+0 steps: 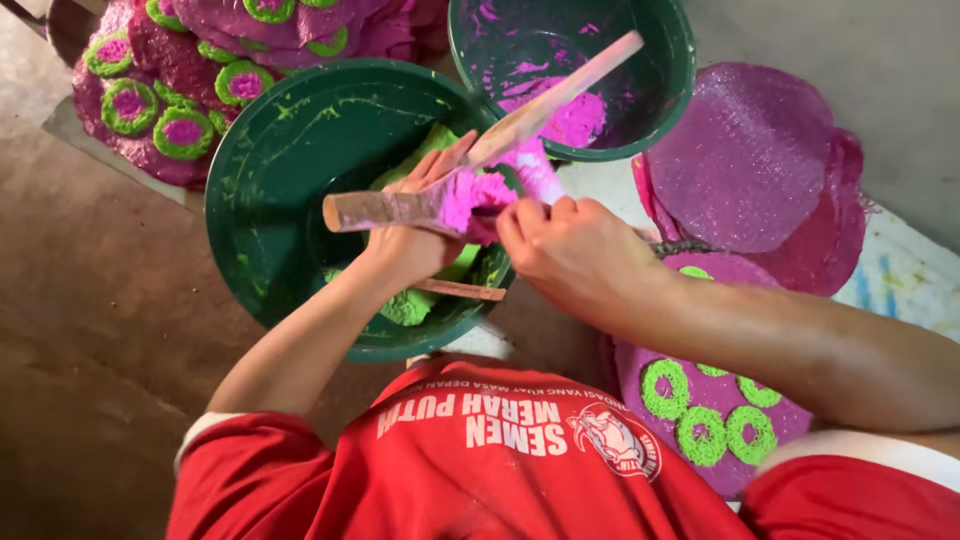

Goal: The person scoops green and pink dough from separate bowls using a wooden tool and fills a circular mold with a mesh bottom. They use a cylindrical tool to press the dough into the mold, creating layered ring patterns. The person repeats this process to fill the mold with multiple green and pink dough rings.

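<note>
My left hand (405,250) grips a flat wooden stick (375,210) held crosswise over a green bowl (270,190) of green paste (405,305). A lump of pink paste (475,195) sits on the stick's right end. My right hand (575,250) is closed on a short pink-coated tool (535,170) that touches the lump. A long pale stick (570,85) smeared with pink slants from the hands up over a second green bowl (670,90) holding pink paste (580,120). I cannot tell which hand holds it.
Another wooden stick (460,290) lies in the green paste. Plain pink round discs (750,160) are stacked at the right. A pink disc with green rings (700,410) lies by my right forearm. Several decorated discs (180,100) are piled at the top left. The floor (90,330) is brown.
</note>
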